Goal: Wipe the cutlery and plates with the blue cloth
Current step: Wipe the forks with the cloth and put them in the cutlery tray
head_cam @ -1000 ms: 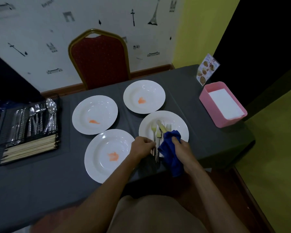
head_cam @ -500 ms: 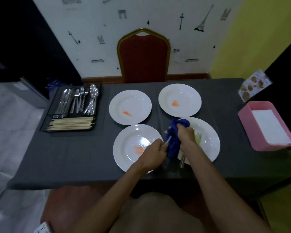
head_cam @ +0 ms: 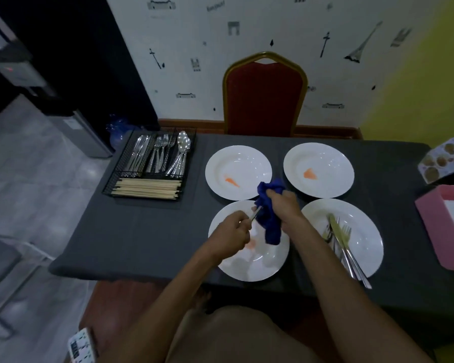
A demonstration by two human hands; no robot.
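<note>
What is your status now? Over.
Left hand grips a cutlery piece; right hand holds blue cloth round it. Near-right plate holds more cutlery. Nothing blocks.

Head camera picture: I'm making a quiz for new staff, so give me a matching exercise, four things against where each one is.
Things:
1. blue cloth
2. thin metal utensil
3. chopsticks
4. loose forks and knife

Places:
A. in the front section of the black rack
B. on the near right plate
C. in the grip of the right hand
D. in the grip of the left hand

Pairs: 1-C, 2-D, 3-A, 4-B.
</note>
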